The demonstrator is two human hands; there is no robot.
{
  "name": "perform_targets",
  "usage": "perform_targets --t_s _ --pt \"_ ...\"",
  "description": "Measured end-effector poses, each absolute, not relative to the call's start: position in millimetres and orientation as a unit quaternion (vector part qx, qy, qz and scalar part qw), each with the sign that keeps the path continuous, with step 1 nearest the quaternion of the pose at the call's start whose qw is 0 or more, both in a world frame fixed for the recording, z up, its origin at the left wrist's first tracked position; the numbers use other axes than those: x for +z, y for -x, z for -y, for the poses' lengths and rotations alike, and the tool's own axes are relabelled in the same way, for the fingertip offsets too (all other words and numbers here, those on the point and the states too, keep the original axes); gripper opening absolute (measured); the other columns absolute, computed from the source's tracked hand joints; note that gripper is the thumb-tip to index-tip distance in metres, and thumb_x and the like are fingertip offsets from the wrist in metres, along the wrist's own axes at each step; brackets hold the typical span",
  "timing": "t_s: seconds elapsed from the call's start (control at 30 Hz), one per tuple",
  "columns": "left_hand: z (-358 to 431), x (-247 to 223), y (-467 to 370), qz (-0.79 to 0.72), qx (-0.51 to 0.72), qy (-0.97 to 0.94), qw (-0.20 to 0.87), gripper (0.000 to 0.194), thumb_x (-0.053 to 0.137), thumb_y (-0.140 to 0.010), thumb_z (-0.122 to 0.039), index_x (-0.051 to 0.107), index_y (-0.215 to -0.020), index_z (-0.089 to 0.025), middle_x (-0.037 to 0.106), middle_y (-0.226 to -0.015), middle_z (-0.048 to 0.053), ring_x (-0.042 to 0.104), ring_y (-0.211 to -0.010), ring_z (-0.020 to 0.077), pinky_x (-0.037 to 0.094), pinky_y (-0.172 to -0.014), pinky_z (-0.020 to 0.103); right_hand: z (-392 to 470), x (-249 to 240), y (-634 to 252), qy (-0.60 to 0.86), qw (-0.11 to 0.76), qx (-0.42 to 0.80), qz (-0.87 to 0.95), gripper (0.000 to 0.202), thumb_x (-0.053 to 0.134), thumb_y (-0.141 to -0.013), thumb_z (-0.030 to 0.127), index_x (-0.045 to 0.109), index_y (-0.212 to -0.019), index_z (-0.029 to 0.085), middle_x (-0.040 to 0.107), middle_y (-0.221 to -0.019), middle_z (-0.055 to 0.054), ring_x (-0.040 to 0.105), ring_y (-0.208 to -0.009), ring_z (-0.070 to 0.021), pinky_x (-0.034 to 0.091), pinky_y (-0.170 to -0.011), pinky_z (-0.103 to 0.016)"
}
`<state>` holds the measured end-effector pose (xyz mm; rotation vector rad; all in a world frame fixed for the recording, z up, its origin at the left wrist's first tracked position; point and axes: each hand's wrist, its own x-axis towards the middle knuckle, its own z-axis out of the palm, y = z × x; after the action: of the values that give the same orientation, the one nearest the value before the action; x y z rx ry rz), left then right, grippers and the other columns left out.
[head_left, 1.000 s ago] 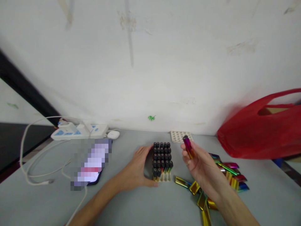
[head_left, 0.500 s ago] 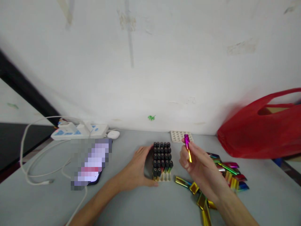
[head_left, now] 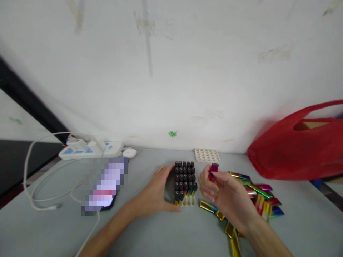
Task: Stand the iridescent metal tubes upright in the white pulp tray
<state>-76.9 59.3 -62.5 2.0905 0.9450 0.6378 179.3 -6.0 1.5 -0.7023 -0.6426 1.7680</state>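
Note:
My left hand [head_left: 155,194] curves around the left side of a pale rack [head_left: 190,201], its thumb at the front edge and its fingertips at the back. Rows of upright black-tipped pieces [head_left: 184,177] fill most of the rack, and bare holes show at its front right. To the right of the rack, my right hand [head_left: 223,189] pinches a shiny magenta tube [head_left: 213,168] between thumb and fingers; the tube's lower part is hidden. Shiny gold pieces [head_left: 207,206] and a multicoloured metallic pile [head_left: 264,200] lie under and beside the right forearm.
A second pale rack [head_left: 207,155] lies near the wall. At the right stands a red bag [head_left: 300,153]. A phone [head_left: 107,185], white cables, a power strip [head_left: 91,150] and a small white case [head_left: 129,153] are on the left.
My right hand has turned and shifted slightly, so the magenta tube now sits lower and shows less of its length. My left hand keeps its place at the rack.

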Motion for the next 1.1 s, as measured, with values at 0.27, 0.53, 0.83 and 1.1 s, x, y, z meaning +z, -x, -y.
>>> perform_targets --t_s 0.27,0.53,0.83,1.1 --pt "-59 -61 77 -0.374 0.253 -0.811 0.372 0.135 0.111 -0.058 -0.048 0.042 -0.172 -0.027 0.054 -0.165 0.02 0.046 -0.154 0.0511 0.032 -0.134 0.067 0 -12 -179 0.334 0.496 0.742 0.303 0.066 0.07 -0.097 0.074 0.04 -0.063 0.025 0.024 -0.063 0.009 0.018 -0.055 -0.0118 0.023 -0.05 -0.026" --pt "-59 -61 77 -0.37 0.246 -0.813 0.376 0.133 0.11 -0.059 -0.05 0.043 -0.171 -0.025 0.054 -0.165 0.022 0.047 -0.153 0.0509 0.032 -0.134 0.067 1 -19 -181 0.386 0.484 0.727 0.297 0.066 0.074 -0.09 0.073 0.035 -0.064 0.026 0.017 -0.061 0.012 0.006 -0.053 -0.009 0.005 -0.043 -0.024" --pt "-59 -61 76 -0.371 0.251 -0.813 0.371 0.133 0.11 -0.059 -0.049 0.043 -0.171 -0.027 0.054 -0.165 0.02 0.046 -0.154 0.0504 0.032 -0.134 0.065 0 -28 -175 0.418 0.465 0.717 0.31 0.06 0.069 -0.086 0.07 0.034 -0.062 0.028 0.016 -0.056 0.013 0.007 -0.05 -0.0082 0.005 -0.044 -0.025" --pt "-60 -63 77 -0.375 0.245 -0.812 0.374 0.136 0.111 -0.058 -0.047 0.041 -0.172 -0.025 0.053 -0.166 0.021 0.044 -0.156 0.0508 0.03 -0.135 0.065 3 -28 -168 0.447 0.474 0.694 0.307 0.057 0.067 -0.085 0.068 0.033 -0.063 0.027 0.018 -0.056 0.012 0.01 -0.051 -0.0089 0.007 -0.046 -0.027"
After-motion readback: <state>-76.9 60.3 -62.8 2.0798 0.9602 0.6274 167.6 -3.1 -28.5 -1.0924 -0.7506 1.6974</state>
